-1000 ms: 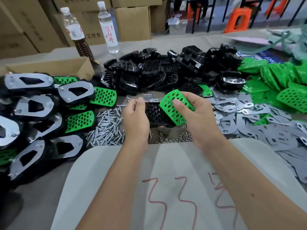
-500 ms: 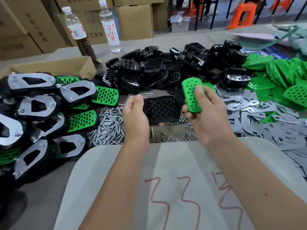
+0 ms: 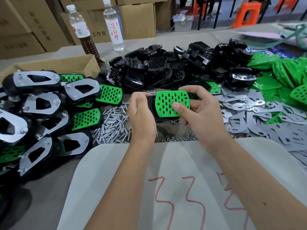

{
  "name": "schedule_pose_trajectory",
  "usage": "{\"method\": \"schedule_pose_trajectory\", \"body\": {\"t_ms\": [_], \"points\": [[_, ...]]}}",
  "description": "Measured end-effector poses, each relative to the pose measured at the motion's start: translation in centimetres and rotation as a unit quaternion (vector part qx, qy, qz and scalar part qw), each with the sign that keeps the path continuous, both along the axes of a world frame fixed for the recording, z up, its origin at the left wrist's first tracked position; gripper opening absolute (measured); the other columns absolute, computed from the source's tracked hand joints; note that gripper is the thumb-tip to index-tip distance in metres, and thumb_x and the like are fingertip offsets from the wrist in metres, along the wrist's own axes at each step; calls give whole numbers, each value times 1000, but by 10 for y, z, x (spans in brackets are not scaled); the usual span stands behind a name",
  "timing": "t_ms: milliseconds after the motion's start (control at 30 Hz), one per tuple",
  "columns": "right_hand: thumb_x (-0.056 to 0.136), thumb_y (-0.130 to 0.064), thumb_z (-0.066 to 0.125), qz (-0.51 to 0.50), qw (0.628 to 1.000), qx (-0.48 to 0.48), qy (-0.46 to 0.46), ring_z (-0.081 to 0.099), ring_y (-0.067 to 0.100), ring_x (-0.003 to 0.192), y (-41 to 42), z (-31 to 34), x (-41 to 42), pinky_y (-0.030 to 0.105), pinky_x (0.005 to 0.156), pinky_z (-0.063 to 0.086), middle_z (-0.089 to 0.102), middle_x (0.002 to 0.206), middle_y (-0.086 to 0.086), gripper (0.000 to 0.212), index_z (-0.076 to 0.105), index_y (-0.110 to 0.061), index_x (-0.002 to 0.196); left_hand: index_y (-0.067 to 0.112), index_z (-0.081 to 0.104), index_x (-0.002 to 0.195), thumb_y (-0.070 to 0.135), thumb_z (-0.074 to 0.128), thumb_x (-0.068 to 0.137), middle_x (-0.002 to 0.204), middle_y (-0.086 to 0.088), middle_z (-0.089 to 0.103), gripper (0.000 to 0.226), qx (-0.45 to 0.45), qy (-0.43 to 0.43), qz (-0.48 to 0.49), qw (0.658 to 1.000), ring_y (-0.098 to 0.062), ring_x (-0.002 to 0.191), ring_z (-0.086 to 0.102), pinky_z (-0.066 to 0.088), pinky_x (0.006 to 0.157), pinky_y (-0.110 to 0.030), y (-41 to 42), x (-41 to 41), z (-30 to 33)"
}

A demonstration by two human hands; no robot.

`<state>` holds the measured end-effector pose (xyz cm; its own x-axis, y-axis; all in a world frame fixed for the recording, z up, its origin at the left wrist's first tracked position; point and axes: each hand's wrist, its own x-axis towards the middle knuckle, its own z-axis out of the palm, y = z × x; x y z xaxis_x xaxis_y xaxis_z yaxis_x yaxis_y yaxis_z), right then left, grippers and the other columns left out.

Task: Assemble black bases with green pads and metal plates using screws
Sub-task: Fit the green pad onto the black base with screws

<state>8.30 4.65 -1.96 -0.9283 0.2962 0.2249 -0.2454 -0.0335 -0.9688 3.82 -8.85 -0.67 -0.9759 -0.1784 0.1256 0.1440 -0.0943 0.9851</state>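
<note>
**Green pad laid over black base, ready to be seated**

The left hand (image 3: 142, 115) grips the left end of a black spiked plastic base (image 3: 152, 105), fingers curled round its edge. The right hand (image 3: 199, 113) pinches a perforated green rubber pad (image 3: 172, 103), thumb pressed on its face and fingers wrapped behind. The pad lies flat over the base, long axis running from 9 to 3 o'clock, so that only a strip of black shows at the pad's 9 o'clock edge and a sliver beneath. Both parts are held just above the tabletop (image 3: 49, 196), between the two hands, with the right hand carrying the pad and the left steadying the base.

The coming move likely turns on that offset: the pad seems to need sliding towards 9 o'clock and pressing down so its holes take the base's studs. Whether the studs are already engaged cannot be told.

At 8 o'clock from the hands lies a heap of silver screws (image 3: 113, 127); small loose nuts (image 3: 179, 138) sit at 6 o'clock, and flat grey metal plates (image 3: 249, 117) spread at 3 o'clock, nearer the right hand.
</note>
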Motion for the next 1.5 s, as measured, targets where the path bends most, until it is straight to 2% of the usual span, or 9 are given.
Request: {"method": "schedule_pose_trajectory", "body": {"t_ms": [167, 300, 467, 600, 767, 900, 1100, 1300, 1500], "points": [[92, -9, 78, 9, 1000, 22, 5, 59, 7, 54, -2, 0, 0, 17, 51, 47, 80, 86, 6, 34, 64, -25, 119, 22, 58, 86, 38, 36, 95, 87, 0, 60, 29, -7, 11, -10, 1000, -16, 82, 56, 50, 76, -45, 1, -1, -4], [87, 0, 80, 27, 1000, -10, 12, 78, 21, 88, -3, 1, 2, 29, 72, 62, 81, 97, 6, 48, 62, -21, 126, 20, 57, 85, 37, 37, 94, 83, 1, 59, 28, 0, 3, -5, 1000, -15, 79, 55, 47, 73, -39, 1, -3, -6], [86, -9, 78, 15, 989, -148, -8, 65, 14, 76, 3, 5, 0, 16, 59, 48, 78, 101, 5, 15, 76, -15, 100, 4, 54, 93, 42, 38, 94, 87, -6, 52, 41, 0, -9, 10, 1000, -19, 83, 48, 41, 81, -42, 0, -7, -10], [102, -27, 58, 19, 962, -272, 18, 72, 21, 86, 9, 12, 1, 31, 65, 59, 75, 102, 7, 18, 67, -16, 113, 5, 58, 95, 45, 37, 93, 89, -12, 58, 45, -32, -16, 11, 999, -27, 85, 55, 47, 85, -46, 1, -7, -9], [107, -17, 55, 14, 993, -107, -44, 56, 13, 48, 3, 8, 1, 19, 34, 31, 71, 79, -2, 10, 53, -15, 116, 7, 56, 91, 43, 42, 91, 84, -5, 55, 39, -50, -23, -15, 998, -20, 81, 51, 46, 82, -46, 1, -6, -9], [96, -7, 72, 47, 998, -26, -22, 77, 21, 78, -1, 9, 3, 21, 52, 55, 80, 98, 6, 28, 64, -19, 119, 4, 58, 95, 45, 43, 93, 89, -12, 64, 44, -63, -21, -24, 997, -28, 85, 57, 50, 90, -54, 0, -6, -9], [105, -10, 58, 39, 992, 121, -3, 68, 17, 116, 10, 4, 0, 42, 89, 59, 72, 121, -9, 36, 71, -37, 125, 4, 59, 95, 47, 42, 96, 84, -6, 58, 46, -85, -8, -28, 996, -20, 80, 54, 51, 87, -56, -1, -5, -8], [103, -16, 63, 55, 983, 172, -29, 70, 14, 107, 13, 3, 0, 39, 85, 62, 73, 113, -8, 28, 69, -33, 124, 10, 60, 92, 46, 42, 99, 78, -3, 60, 41, -122, 5, -36, 992, -14, 73, 55, 52, 74, -52, 0, -3, -11], [92, -16, 78, 31, 989, 139, -32, 62, 5, 62, 14, 0, -2, 16, 52, 46, 75, 83, 2, 20, 69, -23, 108, 10, 61, 90, 48, 43, 98, 74, -3, 61, 42, -123, 17, -48, 991, -12, 69, 55, 53, 72, -53, 2, -2, -12]]}}
